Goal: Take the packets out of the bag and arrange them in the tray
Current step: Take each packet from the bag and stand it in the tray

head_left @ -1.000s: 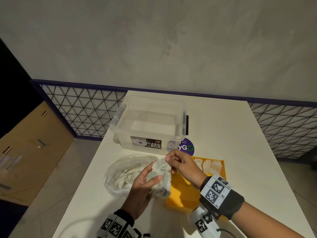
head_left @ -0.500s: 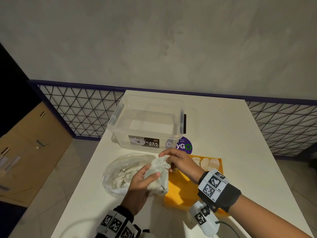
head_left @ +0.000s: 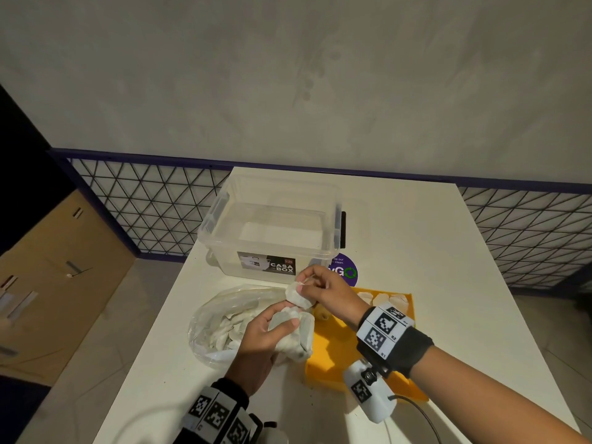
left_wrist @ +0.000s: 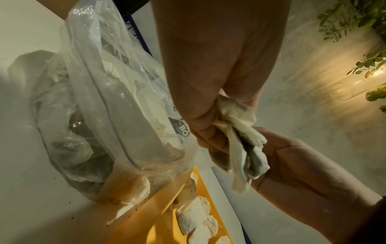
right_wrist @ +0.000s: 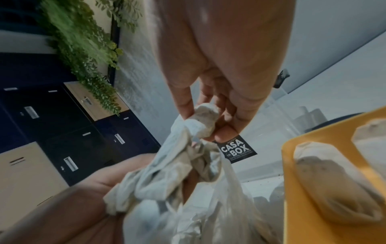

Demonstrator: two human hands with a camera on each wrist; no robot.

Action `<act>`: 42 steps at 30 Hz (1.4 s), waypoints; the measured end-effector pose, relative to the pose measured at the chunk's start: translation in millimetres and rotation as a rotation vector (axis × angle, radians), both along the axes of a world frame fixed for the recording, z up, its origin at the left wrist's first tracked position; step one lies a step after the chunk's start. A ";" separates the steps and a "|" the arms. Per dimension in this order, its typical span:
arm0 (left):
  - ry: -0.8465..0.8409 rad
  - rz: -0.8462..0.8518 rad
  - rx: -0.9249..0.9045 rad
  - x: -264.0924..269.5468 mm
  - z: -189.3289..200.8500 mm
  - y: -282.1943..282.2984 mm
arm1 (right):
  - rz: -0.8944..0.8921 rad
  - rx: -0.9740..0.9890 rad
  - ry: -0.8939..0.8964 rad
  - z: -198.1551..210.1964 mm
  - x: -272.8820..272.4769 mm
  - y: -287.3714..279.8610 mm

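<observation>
Right hand [head_left: 323,291]: pinching one white packet [head_left: 298,294] between thumb and fingertips, raised just above the bunch, over the near-left corner of the tray.
Left hand [head_left: 262,344]: curled round a bunch of packets [head_left: 293,331], thumb pressed on top, just left of the tray's left edge.
Held packet: touching the top of the bunch; in the right wrist view crumpled, clamped at its upper end [right_wrist: 201,123].
Bunch: several white packets with dark specks showing through, fanned out of the left fist [left_wrist: 242,148].
Bag [head_left: 221,318]: clear plastic, lying on its side left of the tray, touching the left hand, more packets inside.
Tray [head_left: 333,354]: yellow, flat on the table, partly under the right wrist.
Packets in tray [head_left: 384,298]: a row along the tray's far edge; exact count hidden by the wrist.
Storage box [head_left: 272,232]: clear, lidless, "CASA BOX" label, just behind the tray and bag.
Round sticker [head_left: 347,272]: purple, between box and tray.
Table [head_left: 448,283]: white, carrying tray, bag and box.
</observation>
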State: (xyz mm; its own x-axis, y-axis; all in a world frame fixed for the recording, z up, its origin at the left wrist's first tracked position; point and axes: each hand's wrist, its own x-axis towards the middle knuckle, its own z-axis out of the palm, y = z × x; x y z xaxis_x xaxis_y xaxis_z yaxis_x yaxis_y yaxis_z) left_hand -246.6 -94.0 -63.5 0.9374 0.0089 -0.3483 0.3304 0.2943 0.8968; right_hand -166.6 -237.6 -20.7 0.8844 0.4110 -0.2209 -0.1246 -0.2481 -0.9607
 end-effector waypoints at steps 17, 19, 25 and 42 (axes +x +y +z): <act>0.038 -0.032 -0.091 -7.4 -2.1 6.3 | -0.146 -0.181 -0.061 -5.7 18.1 -64.6; 0.054 -0.034 -0.107 -7.7 -3.9 6.9 | -0.176 -0.241 -0.091 -14.8 20.9 -75.4; 0.070 -0.047 -0.098 -7.3 -2.6 6.0 | -0.039 -0.485 -0.087 -39.3 19.6 -78.4; 0.039 -0.099 0.012 -9.9 3.0 11.9 | 0.180 -1.078 -0.505 -65.4 25.4 -59.2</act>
State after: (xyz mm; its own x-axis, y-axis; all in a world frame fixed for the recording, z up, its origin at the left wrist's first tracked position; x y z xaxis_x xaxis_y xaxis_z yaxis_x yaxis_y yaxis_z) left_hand -256.6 -82.1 -60.5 0.9195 -0.0788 -0.3850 0.3922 0.2477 0.8859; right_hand -141.2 -296.7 -86.1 0.9191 0.3545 -0.1720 0.3246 -0.9286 -0.1796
